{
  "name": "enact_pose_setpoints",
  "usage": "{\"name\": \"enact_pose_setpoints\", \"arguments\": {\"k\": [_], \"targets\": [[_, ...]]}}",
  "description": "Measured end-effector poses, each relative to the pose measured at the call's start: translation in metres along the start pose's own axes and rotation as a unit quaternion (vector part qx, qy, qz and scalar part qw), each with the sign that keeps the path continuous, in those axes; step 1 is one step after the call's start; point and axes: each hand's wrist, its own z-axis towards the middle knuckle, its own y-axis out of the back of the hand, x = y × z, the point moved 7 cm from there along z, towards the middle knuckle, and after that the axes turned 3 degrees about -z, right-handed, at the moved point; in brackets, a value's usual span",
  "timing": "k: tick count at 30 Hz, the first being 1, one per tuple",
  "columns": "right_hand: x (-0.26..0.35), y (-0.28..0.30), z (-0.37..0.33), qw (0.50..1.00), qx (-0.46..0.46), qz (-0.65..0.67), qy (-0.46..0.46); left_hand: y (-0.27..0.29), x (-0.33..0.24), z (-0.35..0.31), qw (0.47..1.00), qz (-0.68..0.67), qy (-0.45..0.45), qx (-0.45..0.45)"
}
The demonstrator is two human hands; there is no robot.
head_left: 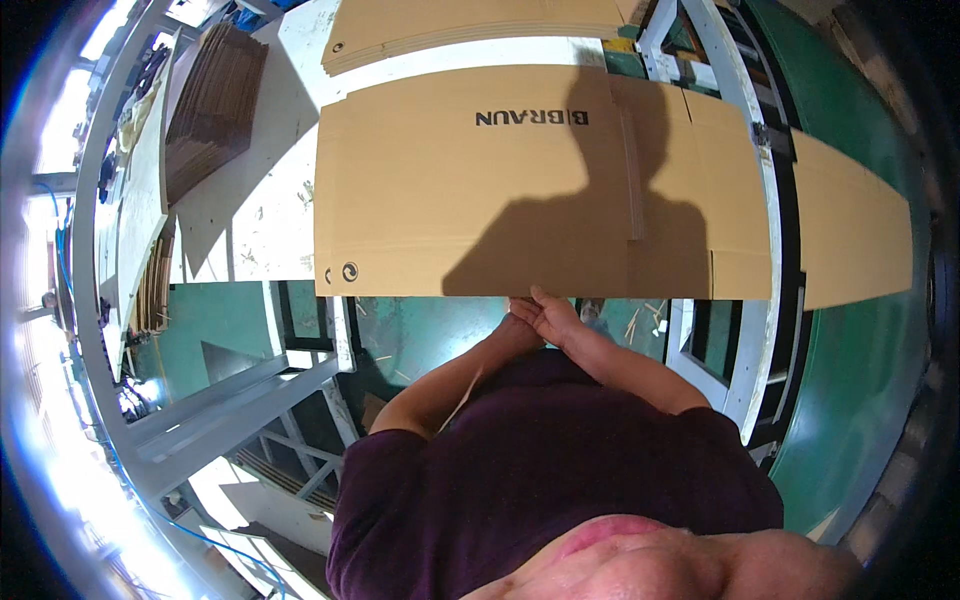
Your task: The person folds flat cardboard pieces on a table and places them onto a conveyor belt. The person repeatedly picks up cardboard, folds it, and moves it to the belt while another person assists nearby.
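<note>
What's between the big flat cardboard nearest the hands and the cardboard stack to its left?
The head view shows white tabletop between the flat cardboard and the stack, partly shadowed, with specks.

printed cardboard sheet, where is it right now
Upper middle of the head view: the printed cardboard sheet lies on the white table, between the hands and the far cardboard stack.

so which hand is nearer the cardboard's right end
Right. The right hand is left of the right end, by the near edge; the left hand is slightly farther left, partly covered.
</note>
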Motion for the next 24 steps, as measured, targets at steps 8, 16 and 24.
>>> {"name": "enact_pose_setpoints", "arguments": {"k": [8, 16, 24], "targets": [[0.011, 0.041, -0.009, 0.913, 0.041, -0.342, -0.220, 0.102, -0.012, 0.017, 0.985, -0.040, 0.159, -0.052], [0.350, 0.149, -0.120, 0.546, -0.300, -0.632, 0.461, 0.050, -0.079, 0.139, 0.980, 0.159, -0.064, -0.098], [0.466, 0.278, -0.104, 0.687, -0.347, -0.576, 0.277, 0.031, -0.076, 0.127, 0.974, 0.210, -0.065, -0.056]]}}
